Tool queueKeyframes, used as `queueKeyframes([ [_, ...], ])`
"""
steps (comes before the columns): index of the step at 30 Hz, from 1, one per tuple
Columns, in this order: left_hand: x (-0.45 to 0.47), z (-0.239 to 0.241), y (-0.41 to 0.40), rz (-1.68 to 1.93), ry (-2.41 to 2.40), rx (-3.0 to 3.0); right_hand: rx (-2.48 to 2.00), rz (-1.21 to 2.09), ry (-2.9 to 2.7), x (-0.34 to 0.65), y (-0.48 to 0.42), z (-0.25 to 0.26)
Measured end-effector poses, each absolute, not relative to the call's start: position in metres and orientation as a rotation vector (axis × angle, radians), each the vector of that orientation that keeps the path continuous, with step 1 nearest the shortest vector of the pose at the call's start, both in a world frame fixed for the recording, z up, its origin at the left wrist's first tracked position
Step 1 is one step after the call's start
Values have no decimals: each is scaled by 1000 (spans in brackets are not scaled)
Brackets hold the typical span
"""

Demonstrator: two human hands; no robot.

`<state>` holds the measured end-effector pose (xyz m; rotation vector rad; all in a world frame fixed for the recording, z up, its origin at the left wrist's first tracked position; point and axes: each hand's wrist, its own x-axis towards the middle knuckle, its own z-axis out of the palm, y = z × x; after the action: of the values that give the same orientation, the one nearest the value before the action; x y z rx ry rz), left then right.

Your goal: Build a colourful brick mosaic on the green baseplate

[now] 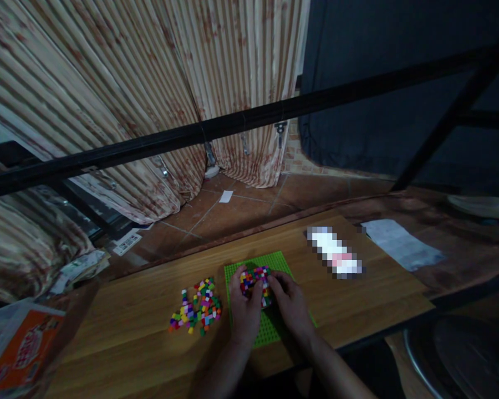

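Note:
Both of my hands grip a small build of many-coloured toy bricks [263, 272] above a green studded baseplate [270, 331]. My left hand [246, 302] wraps round its left side, with the thumb lying across the front. On the right edge of the build, the fingers of my right hand [289, 299] press in; whether they pinch a separate loose brick cannot be made out. The middle of the build is partly covered by my thumbs. A pile of small loose bricks [199, 307] in mixed colours lies on the wood left of the baseplate.
The wooden table [141, 310] carries a blurred-out bright phone-like object [335, 252] at the right. A pale sheet [401, 244] lies beyond the right end. An orange package [23, 346] sits at the lower left. A dark rail [241, 121] crosses before striped curtains [128, 72].

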<state>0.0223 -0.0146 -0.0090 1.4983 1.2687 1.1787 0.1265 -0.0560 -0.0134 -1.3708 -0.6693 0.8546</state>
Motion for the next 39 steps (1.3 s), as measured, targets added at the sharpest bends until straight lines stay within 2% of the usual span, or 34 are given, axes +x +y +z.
queueKeyframes([
  [7, 24, -13, -14, 1154, 1190, 1343, -1416, 802, -711, 126, -54, -14],
  [27, 23, -14, -15, 1155, 1222, 1440, -1588, 501, -974, 109, -44, -21],
  [39, 19, -16, -16, 1165, 1160, 1343, -1572, 510, -995, 112, -46, -24],
])
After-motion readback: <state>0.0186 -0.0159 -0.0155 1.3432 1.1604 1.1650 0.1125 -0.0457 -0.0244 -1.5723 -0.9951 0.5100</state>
